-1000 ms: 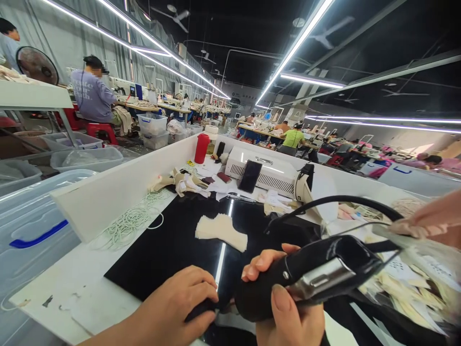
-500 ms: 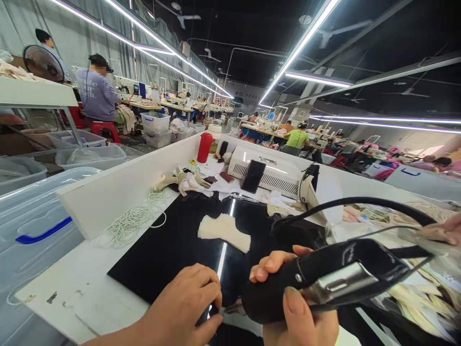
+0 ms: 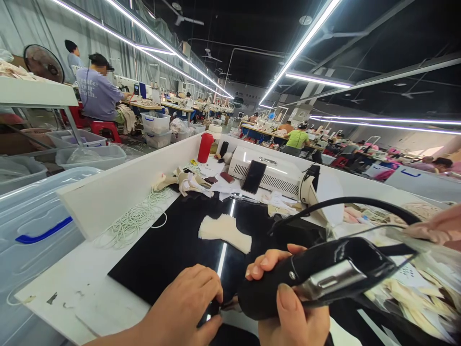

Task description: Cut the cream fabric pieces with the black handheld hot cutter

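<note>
My right hand (image 3: 288, 307) is wrapped round a black corded hand tool (image 3: 324, 269) with a shiny metal lever on its side. The tool's narrow tip points left, close to the fingers of my left hand (image 3: 190, 298). That hand is curled low over the glossy black work surface (image 3: 162, 245), thumb and fingers drawn together; whatever sits between them is too hidden to name. Just beyond lies a small stack of cream cloth pieces (image 3: 225, 232), apart from both hands.
A tangle of pale cord (image 3: 139, 216) lies left. At the back are a red bottle (image 3: 204, 148), a phone (image 3: 254, 176) and a white slotted machine (image 3: 266, 166). On the right, another person's hand (image 3: 441, 226) touches clear plastic over fabric scraps. Low white walls edge the table.
My right hand and the tool have shifted slightly left and toward me. The other person's hand at the right has moved. My left hand stays nearly in place.
</note>
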Available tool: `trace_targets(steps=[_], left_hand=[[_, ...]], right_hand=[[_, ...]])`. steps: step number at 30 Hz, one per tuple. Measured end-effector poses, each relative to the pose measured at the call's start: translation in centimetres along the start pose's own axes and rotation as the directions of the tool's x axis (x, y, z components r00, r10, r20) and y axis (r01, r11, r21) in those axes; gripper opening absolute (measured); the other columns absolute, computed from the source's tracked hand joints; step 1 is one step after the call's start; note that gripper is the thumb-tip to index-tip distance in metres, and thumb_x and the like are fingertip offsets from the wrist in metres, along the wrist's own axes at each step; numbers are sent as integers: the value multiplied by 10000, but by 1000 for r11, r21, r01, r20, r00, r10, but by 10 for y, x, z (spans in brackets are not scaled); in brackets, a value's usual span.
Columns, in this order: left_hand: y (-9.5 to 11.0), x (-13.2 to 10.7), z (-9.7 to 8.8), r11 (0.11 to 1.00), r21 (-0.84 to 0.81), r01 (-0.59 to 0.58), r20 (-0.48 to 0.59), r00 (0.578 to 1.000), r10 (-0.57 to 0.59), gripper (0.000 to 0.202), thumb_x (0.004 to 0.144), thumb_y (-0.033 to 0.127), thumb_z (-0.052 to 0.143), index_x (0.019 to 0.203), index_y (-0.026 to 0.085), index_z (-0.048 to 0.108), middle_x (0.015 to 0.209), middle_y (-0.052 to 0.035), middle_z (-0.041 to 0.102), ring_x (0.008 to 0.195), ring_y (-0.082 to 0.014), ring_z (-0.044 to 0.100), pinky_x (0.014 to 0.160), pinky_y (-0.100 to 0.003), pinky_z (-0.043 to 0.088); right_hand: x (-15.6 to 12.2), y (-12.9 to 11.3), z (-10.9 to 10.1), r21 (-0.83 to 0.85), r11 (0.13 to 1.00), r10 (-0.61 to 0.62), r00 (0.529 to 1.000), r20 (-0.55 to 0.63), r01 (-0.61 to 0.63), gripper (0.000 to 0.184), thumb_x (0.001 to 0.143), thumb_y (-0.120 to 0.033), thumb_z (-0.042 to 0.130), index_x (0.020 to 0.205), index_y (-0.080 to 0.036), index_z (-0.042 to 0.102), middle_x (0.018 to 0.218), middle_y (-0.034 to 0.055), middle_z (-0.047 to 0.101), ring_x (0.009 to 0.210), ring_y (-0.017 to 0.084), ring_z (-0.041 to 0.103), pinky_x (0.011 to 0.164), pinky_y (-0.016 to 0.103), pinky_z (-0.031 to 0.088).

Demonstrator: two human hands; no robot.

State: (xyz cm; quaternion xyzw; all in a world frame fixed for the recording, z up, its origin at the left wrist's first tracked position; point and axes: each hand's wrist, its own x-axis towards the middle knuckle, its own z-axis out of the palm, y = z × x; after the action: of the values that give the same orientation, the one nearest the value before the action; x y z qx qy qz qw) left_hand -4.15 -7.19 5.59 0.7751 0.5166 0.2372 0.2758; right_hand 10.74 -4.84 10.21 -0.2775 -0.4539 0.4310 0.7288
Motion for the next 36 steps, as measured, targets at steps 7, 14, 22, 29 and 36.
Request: trace_targets(steps=[7, 14, 22, 29, 36], left_hand=[[0, -4, 3, 1000, -4, -25, -24, 999, 25, 289, 798, 33, 697, 984, 224, 587, 1103, -6, 673, 1045, -238, 616, 943, -385, 485], [-8, -3, 1, 996, -8, -84, -101, 991, 83, 263, 889, 12, 515, 1022, 234, 564, 1054, -2, 674, 962, -209, 626, 868, -346, 508], [-8, 0, 0, 995, -8, -104, -120, 987, 103, 269, 883, 12, 489, 1010, 234, 573, 1048, -9, 680, 953, -205, 631, 864, -333, 515], [-25, 1, 12, 964, 48, -261, -160, 951, 265, 318, 909, 23, 477, 1049, 255, 643, 1088, -29, 687, 991, -213, 658, 902, -321, 534], [-32, -1, 17, 871, 210, -445, -142, 867, 477, 440, 766, -97, 474, 973, 246, 655, 1015, -39, 708, 931, -210, 684, 849, -281, 544]], right_hand=[[5, 6, -10, -43, 996, -70, 996, 63, 73, 281, 941, -323, 730, 1202, -309, 627, 852, -14, 656, 713, 151, 644, 650, 328, 593], [3, 0, -1, 10, 999, -33, 999, 16, 33, 319, 910, -401, 772, 1183, -312, 634, 834, -36, 655, 710, 136, 618, 645, 288, 561], [-1, -2, 4, 2, 999, 36, 999, -3, -36, 319, 915, -414, 765, 1172, -313, 605, 849, -42, 639, 723, 139, 612, 672, 311, 545], [3, -6, 1, -44, 999, 27, 999, -27, -28, 357, 897, -439, 772, 1184, -327, 592, 857, -52, 621, 730, 142, 610, 695, 322, 533], [30, -35, -24, -241, 970, -36, 998, -50, 22, 484, 825, -430, 853, 1229, -304, 618, 952, 6, 698, 789, 197, 701, 733, 392, 610]])
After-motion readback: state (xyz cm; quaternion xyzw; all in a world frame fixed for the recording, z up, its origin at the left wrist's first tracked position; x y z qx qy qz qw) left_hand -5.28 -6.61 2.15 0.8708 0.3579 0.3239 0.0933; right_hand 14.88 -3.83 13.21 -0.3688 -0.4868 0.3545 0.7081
